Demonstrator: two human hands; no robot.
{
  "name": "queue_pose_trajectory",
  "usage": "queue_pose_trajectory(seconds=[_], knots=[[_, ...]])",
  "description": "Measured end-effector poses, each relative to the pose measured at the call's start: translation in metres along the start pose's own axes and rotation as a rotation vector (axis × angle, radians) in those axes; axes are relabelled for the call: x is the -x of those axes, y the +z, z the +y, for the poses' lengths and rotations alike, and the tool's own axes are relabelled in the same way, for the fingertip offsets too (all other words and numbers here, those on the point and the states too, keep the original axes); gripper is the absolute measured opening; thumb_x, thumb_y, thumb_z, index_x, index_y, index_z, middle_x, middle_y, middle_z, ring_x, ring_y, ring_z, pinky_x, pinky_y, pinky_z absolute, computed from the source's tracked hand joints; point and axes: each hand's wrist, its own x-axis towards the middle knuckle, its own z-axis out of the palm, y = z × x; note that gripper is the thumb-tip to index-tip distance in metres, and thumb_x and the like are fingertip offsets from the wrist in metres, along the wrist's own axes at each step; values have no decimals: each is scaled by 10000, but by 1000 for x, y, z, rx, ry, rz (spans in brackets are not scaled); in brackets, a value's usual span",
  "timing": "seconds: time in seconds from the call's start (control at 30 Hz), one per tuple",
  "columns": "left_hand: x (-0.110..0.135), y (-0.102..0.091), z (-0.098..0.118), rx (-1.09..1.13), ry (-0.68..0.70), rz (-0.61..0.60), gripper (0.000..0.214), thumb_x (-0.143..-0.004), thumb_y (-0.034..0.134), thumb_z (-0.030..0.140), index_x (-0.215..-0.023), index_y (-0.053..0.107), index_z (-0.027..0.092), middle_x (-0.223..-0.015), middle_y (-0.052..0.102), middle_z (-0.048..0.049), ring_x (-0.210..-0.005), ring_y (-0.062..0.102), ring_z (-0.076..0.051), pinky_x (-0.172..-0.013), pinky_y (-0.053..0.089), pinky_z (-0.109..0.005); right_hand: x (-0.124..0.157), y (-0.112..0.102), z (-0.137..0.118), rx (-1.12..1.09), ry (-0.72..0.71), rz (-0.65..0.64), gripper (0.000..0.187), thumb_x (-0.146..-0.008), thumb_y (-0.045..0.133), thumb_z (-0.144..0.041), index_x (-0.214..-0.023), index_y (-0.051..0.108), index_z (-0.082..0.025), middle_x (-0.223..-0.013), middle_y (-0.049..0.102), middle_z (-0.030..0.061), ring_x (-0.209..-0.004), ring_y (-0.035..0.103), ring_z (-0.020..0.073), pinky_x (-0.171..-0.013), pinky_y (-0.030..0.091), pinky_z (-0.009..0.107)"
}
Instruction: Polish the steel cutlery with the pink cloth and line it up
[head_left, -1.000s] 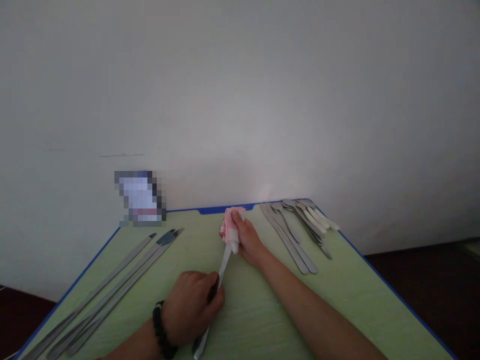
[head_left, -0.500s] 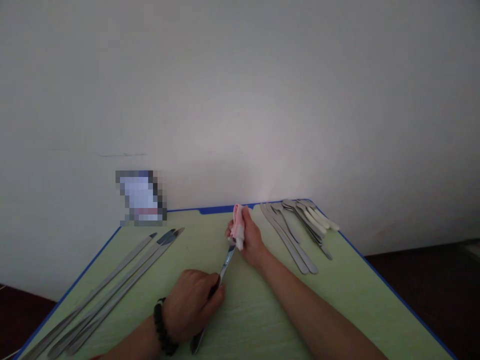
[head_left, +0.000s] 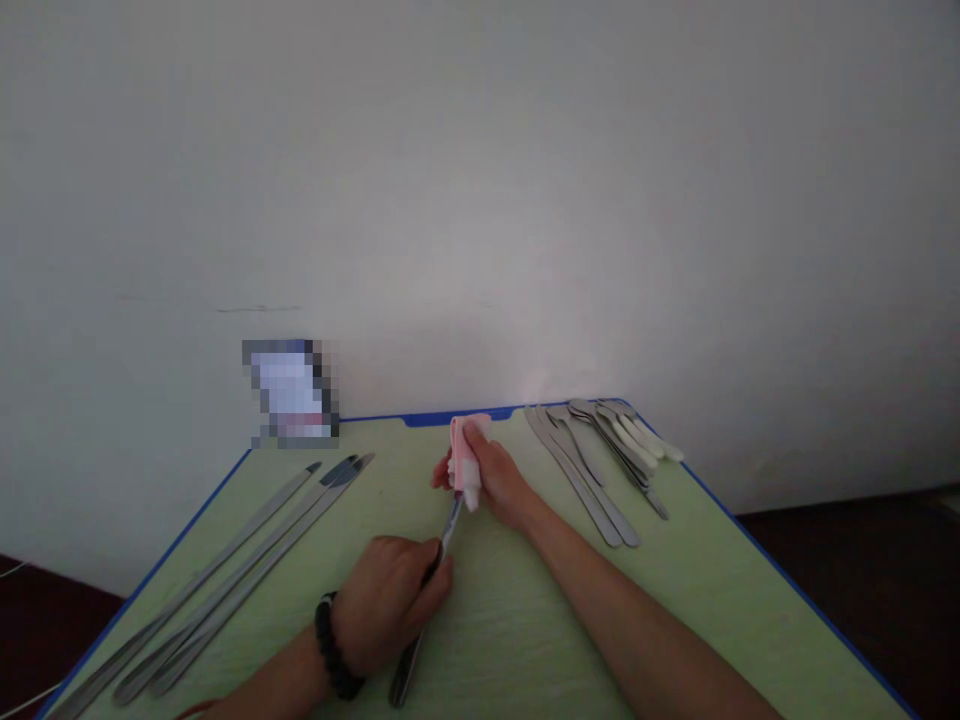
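A metal table knife (head_left: 405,672) slants across the middle of the table, its lower end low in the view. My left hand (head_left: 390,605), with a dark beaded bracelet at the wrist, is closed around its middle part. Farther up, my right hand (head_left: 496,478) grips a folded pink and white cloth (head_left: 463,465) wrapped about the knife's far end. That far end is hidden inside the cloth. Left of my hands lie several long metal knives (head_left: 247,570) side by side on the table.
The pale green table (head_left: 517,640) has a blue edge and stands against a grey wall. Two knives (head_left: 581,490), a fork (head_left: 581,450), stacked spoons (head_left: 611,440) and white-handled cutlery (head_left: 649,440) lie at the right. A blurred-out screen-like object (head_left: 289,390) stands at the back left.
My right hand and the cloth have shifted slightly left and down along the knife, covering more of it. My left hand keeps its grip. The view has turned a little.
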Motion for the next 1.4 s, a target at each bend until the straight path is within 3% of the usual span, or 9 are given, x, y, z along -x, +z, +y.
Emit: queue_pose_trajectory(seconds=[0.13,0.23,0.43,0.6,0.73,0.83,0.97,1.13,1.4], knots=[[-1,-1,-1,57,-70,22,413,-962,256,304,-722,570,183,-655,667,-48,-605,635,-179,-579,368,-267,9,7,-2,155,53,-196,631,-786,422,-703,-665,659,-131,-612,678,83,-555,630,165,-573,485,278],[-3,-2,-2,91,-88,25,425,-956,246,295,-715,577,182,-691,684,-64,-628,650,-185,-582,377,-265,12,12,2,223,-4,-246,556,-781,489,-660,-667,663,-145,-606,674,55,-539,601,140,-541,462,244],[-5,-5,0,75,-107,7,377,-917,300,301,-657,549,189,-600,642,-45,-552,611,-175,-553,361,-262,11,16,7,118,50,-168,548,-765,507,-664,-676,646,-142,-589,667,56,-542,629,162,-547,483,266],[-3,-8,1,133,-60,-13,227,-865,395,324,-720,520,203,-611,613,-7,-546,572,-163,-556,368,-252,2,12,2,-193,-17,43,553,-708,547,-703,-650,589,-155,-530,617,31,-481,587,148,-526,481,278],[0,-10,-1,286,6,27,226,-907,342,334,-840,515,205,-701,628,-10,-606,583,-161,-605,403,-255,-5,8,0,-402,-51,178,473,-710,598,-655,-716,572,-183,-514,586,-8,-449,544,130,-483,448,260],[-1,-8,-3,392,-51,71,267,-948,285,339,-963,514,204,-697,620,-1,-605,587,-153,-600,412,-248,-5,7,-1,-415,-25,150,468,-723,588,-653,-740,572,-186,-539,601,-5,-468,553,134,-502,450,263],[-5,-3,-6,515,-144,195,328,-951,283,341,-1188,417,158,-619,586,25,-558,579,-157,-563,429,-247,-1,8,1,-267,22,-40,541,-716,550,-697,-704,593,-159,-614,641,41,-568,597,154,-566,458,268],[-7,1,-7,510,-190,252,376,-940,313,345,-1253,399,155,-890,710,-76,-769,682,-214,-694,505,-306,-1,9,9,-133,-15,9,458,-712,622,-608,-656,610,-154,-597,626,23,-569,561,134,-577,442,244],[-7,2,-10,388,-116,244,461,-951,269,283,-1388,407,229,-1226,647,-40,-1113,612,-187,-939,491,-327,-3,11,-5,-526,-142,209,293,-772,570,-506,-709,515,-226,-614,567,-31,-549,528,113,-530,436,225]])
